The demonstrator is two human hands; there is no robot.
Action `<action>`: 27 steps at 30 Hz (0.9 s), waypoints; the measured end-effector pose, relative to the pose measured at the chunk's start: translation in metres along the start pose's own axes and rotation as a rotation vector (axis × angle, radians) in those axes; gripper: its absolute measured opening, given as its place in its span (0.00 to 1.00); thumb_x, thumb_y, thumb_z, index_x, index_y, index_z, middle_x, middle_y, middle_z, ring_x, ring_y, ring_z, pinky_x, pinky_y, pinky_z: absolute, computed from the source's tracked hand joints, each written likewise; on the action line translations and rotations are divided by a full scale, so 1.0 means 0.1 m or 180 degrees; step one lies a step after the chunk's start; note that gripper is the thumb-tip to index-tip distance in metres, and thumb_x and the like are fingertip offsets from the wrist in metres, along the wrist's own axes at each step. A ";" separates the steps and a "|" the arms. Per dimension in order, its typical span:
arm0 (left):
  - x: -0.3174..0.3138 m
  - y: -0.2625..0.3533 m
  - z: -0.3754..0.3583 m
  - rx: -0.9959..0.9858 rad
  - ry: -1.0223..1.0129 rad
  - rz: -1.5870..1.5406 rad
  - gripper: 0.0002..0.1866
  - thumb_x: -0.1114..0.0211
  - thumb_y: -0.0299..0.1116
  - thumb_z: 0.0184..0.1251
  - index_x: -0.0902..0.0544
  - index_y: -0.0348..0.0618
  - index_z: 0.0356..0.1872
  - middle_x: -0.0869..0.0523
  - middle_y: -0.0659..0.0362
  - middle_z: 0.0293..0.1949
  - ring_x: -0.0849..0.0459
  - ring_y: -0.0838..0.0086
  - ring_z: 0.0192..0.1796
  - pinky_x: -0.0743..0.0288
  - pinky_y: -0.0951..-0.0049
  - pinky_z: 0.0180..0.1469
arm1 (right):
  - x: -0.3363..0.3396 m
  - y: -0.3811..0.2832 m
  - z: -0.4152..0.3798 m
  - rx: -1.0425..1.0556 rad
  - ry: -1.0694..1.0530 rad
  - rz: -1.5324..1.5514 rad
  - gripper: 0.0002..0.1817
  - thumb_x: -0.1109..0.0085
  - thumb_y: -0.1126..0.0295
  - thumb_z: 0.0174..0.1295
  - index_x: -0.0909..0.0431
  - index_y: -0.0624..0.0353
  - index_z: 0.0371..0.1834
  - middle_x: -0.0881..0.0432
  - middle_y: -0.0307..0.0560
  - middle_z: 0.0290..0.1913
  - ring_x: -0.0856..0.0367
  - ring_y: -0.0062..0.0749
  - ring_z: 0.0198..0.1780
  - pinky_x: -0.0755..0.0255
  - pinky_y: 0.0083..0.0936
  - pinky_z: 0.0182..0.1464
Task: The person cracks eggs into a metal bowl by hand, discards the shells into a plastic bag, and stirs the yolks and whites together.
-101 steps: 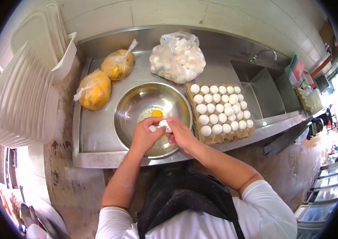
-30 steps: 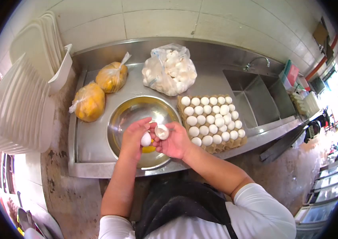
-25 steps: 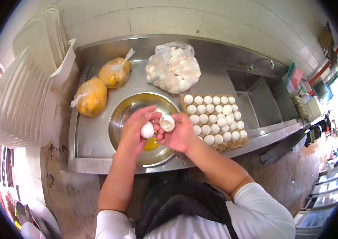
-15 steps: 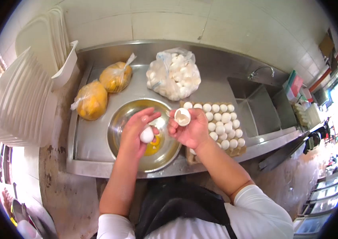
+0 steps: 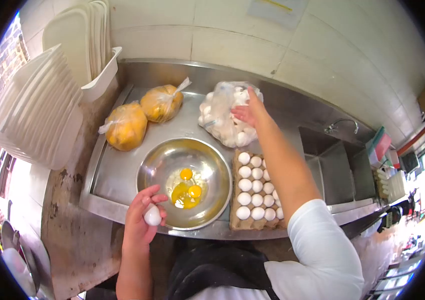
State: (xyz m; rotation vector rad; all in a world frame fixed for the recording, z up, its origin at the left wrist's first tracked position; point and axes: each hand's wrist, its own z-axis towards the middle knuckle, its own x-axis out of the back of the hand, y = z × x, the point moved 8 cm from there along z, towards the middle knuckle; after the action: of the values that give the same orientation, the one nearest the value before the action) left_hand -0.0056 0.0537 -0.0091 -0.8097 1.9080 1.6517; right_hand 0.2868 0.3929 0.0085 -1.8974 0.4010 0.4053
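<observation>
l hand (image 5: 140, 216) is gripping white egg (image 5: 153, 215) by bowl's near-left rim, bowl (image 5: 217, 175) lying fwd & r of it. r hand (image 5: 253, 111) is hanging open at clear bag (image 5: 217, 117), beyond bowl; can't tell if touching. l's sitting nearer bowl.

No text, label, brand, number or sign can be read anywhere.

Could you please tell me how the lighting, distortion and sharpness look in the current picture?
Head view: fisheye curve bends the counter, black corners; daylight washes out the far right; glints on the steel bowl; right forearm slightly blurred.
</observation>
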 end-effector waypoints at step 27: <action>0.60 -0.07 -0.13 0.0384 0.0369 0.0688 0.21 0.37 0.36 0.67 0.26 0.34 0.56 0.14 0.52 0.42 0.16 0.75 0.28 0.23 0.79 0.22 | -0.53 2.48 -1.99 0.0781 -0.2194 -0.6739 0.14 0.50 0.63 0.63 0.14 0.49 0.44 0.17 0.55 0.39 0.16 0.52 0.43 0.23 0.45 0.45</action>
State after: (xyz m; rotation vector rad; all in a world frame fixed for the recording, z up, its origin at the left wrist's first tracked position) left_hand -0.0428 0.0329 -0.0541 -0.6842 2.2199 1.6231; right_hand 0.1436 0.1261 -0.1028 -0.9427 -1.7880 -0.4493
